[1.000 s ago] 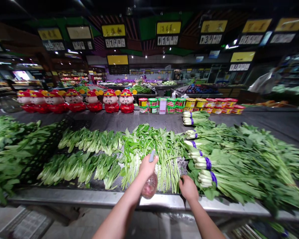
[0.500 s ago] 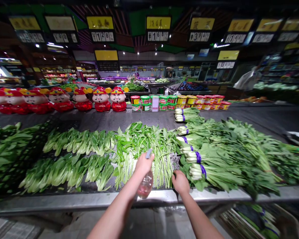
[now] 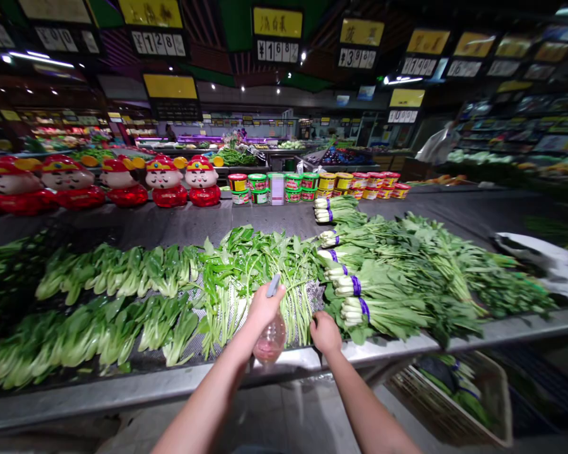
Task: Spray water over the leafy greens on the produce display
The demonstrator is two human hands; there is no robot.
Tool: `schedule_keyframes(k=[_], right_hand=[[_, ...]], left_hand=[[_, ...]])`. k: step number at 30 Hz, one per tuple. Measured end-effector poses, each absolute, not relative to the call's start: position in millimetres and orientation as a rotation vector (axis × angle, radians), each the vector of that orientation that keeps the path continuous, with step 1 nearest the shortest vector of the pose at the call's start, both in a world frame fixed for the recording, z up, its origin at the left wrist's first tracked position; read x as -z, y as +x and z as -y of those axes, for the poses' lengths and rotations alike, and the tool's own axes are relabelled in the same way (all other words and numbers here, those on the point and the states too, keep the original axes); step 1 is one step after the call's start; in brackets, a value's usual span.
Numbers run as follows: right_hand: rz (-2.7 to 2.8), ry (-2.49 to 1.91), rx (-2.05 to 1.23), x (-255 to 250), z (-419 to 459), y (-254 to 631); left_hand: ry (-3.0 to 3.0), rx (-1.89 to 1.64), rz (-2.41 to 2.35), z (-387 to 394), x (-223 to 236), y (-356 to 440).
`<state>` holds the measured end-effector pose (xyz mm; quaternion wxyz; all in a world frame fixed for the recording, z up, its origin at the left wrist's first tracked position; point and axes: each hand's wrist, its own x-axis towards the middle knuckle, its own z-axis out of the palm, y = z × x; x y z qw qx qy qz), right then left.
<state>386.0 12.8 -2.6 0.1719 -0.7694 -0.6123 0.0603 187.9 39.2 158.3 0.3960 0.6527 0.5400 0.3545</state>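
Observation:
My left hand [image 3: 261, 310] is wrapped round the neck of a clear spray bottle [image 3: 269, 343]. The bottle's grey top shows above my fist, and a little pinkish colour shows low in its body. It is held in front of loose leafy greens with long stems [image 3: 260, 258]. My right hand [image 3: 325, 334] is closed at the display's front edge, between those stems and the bundled greens [image 3: 388, 296] with purple bands. Its fingertips are turned away, so what they hold, if anything, is hidden.
Rows of bok choy [image 3: 104, 334] lie on the left. Red figurine jars [image 3: 203, 183] and stacked small tubs [image 3: 293, 187] line the back ledge. A metal rail [image 3: 194, 384] runs along the front. A crate [image 3: 497, 403] with vegetables stands low at right; a white bag [image 3: 544, 258] lies beyond the greens.
The view has turned to the right, so the display slides left and the crate and white bag have come into sight. Both hands keep nearly the same pose, the left still on the spray bottle.

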Motion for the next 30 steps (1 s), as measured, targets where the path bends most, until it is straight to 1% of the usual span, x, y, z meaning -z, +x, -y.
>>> schedule_keyframes(k=[7,13,19,25,30], right_hand=[[1.725,-2.193,-0.171,5,-13,386],[1.724,-2.184,-0.165,5,-14,386],[1.709,-2.184,-0.185,3,-14,386],[1.705,-2.174,-0.176,5,-14,385],[1.699,-2.178,-0.188,5,-13,385]], left_hand=[[1.674,-0.842,-1.362,-47,-149,202],[1.543,-0.777,-1.374,-54,-137,206],[1.608,-0.895,-1.358,-52,-135,204],[1.577,-0.891,-1.267,-52,-139,211],[1.505,-0.895,-1.196,-51,-131,220]])
